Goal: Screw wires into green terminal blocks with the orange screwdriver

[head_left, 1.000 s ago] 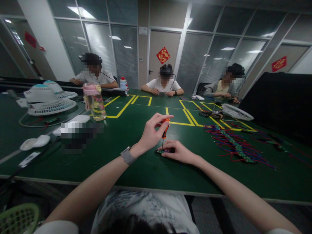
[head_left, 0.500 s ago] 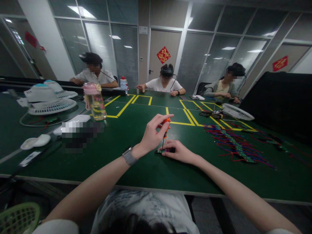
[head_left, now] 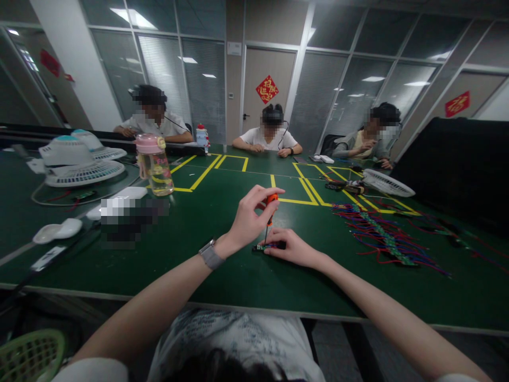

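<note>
Left hand: the left hand (head_left: 248,217) is closed in a fingertip pinch on the orange handle of a small screwdriver (head_left: 271,201), with the index finger stretched over its top.
Screwdriver: it stands nearly upright, tip down on a small circuit board (head_left: 260,247) just below the left hand.
Right hand: the right hand (head_left: 293,247) lies flat just right of the tip, fingers pressing the circuit board to the table (head_left: 222,270); it grips nothing else.
Progress: the driver is seated on the board, so a screw looks to be mid-drive. The screw is too small to see, so I cannot tell how deep it sits.
Wrist: a grey watch (head_left: 209,253) is behind the left hand.
Right of the hands: a bundle of red and blue wires (head_left: 382,233), well apart, with a white fan (head_left: 387,183) beyond it.
Left of the hands: a pink-lidded bottle (head_left: 154,165), with two more fans (head_left: 79,164) farther out.
Far side: three people sit working at the table.
</note>
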`<state>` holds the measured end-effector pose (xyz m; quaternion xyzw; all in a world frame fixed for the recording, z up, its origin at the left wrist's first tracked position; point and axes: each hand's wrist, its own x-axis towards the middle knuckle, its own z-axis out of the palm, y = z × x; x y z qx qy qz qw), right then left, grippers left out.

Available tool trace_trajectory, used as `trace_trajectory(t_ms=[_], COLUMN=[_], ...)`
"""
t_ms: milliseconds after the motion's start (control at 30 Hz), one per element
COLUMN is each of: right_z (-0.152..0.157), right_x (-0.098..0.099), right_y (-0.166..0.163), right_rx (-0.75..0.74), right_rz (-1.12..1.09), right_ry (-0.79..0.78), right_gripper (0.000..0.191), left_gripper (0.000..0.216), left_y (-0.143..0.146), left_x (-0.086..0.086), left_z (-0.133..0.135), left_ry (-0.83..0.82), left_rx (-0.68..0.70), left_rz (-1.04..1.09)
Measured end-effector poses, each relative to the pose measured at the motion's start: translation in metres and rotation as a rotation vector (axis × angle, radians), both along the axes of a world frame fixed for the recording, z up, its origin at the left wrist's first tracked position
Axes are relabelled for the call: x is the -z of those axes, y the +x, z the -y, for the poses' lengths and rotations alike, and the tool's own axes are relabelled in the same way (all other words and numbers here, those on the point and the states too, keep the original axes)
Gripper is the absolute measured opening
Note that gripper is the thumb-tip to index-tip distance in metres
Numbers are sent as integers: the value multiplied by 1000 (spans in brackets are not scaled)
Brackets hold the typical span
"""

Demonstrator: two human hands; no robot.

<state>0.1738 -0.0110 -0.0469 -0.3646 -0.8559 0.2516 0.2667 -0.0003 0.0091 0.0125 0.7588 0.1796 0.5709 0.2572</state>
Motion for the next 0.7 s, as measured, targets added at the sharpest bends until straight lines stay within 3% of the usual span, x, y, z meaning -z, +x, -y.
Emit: trace_trajectory(t_ms=[700], right_z=[-1], right_x=[1], right_y=[0], right_rx=[-4], right_rz=[3], right_ry=[8], right_gripper=[22], left_gripper=[23], left_y=[-1], left_x=[0], left_z=[1], left_ry=[-14], left_rx=[-16], left_rz=[26])
